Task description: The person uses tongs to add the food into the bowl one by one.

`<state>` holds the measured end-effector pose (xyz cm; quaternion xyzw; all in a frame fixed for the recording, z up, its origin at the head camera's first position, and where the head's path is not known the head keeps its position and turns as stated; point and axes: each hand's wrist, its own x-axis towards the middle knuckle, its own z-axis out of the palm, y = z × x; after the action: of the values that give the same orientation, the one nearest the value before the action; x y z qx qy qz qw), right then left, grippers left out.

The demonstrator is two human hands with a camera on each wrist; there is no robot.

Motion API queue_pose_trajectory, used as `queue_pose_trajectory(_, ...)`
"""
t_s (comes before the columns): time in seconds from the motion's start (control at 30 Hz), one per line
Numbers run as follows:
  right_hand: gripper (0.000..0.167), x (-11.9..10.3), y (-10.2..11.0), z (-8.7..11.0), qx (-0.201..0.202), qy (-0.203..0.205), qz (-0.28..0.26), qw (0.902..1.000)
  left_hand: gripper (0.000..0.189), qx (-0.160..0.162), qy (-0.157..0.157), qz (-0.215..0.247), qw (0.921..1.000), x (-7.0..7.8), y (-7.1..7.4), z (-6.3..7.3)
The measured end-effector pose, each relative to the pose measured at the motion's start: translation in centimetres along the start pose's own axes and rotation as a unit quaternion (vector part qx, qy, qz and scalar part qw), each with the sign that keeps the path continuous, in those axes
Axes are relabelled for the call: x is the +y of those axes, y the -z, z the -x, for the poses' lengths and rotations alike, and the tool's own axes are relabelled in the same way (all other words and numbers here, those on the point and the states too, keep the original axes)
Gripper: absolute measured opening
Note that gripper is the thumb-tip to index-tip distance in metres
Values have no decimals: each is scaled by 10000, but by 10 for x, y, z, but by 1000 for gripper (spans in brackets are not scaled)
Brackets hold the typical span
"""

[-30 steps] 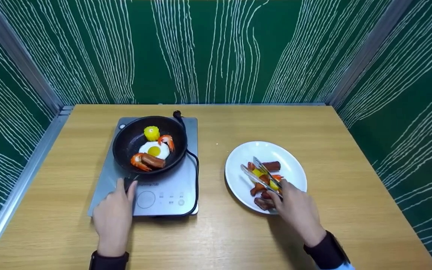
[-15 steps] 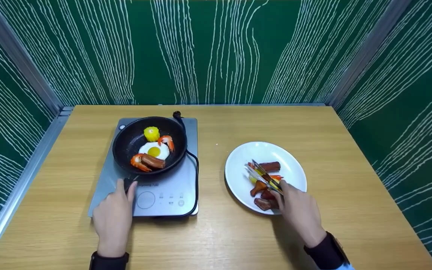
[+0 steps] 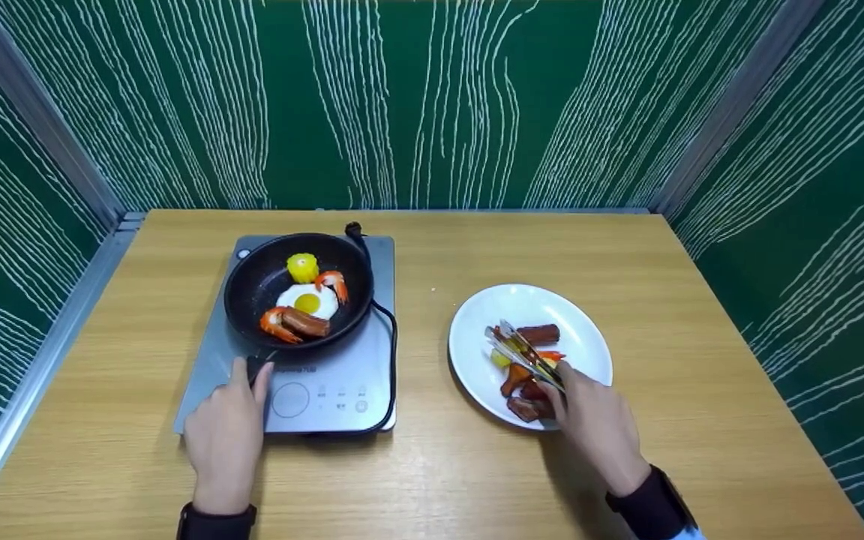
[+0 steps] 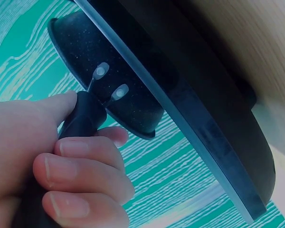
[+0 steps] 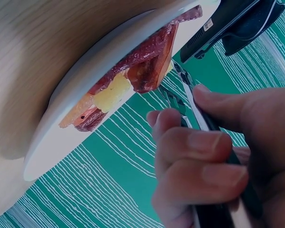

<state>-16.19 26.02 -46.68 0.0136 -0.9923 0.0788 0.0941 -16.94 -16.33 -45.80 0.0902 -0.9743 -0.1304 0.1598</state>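
Tongs [image 3: 520, 351] stand narrower than a second ago, over the white plate [image 3: 544, 304]. Your right hand [image 3: 593, 420], fingers curled close, holds them; your left hand [image 3: 223, 435] wraps the pan handle [image 4: 88, 114]. Judged light, springy, slick: grip mid-arm.

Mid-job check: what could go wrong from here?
The slim silver metal tongs in the right hand might drag neighbouring pieces along, since the brown and yellow food on the round white plate lies crowded together.

The left hand grips the black handle of the round black pan; a tug could catch the thin black cable close beside it.
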Motion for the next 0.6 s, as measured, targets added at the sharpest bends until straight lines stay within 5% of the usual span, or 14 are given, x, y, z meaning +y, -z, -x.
queue_pose_trajectory(0.27, 28, -1, 4, -3, -221, -213, -145, 9994, 48, -130, 65, 21, 9999, 0, 0, 0)
queue_pose_trajectory(0.6, 27, 1, 8, -4, -196, -207, -338, 9990, 42, 483, -176, -46, 9987, 0, -2, 2)
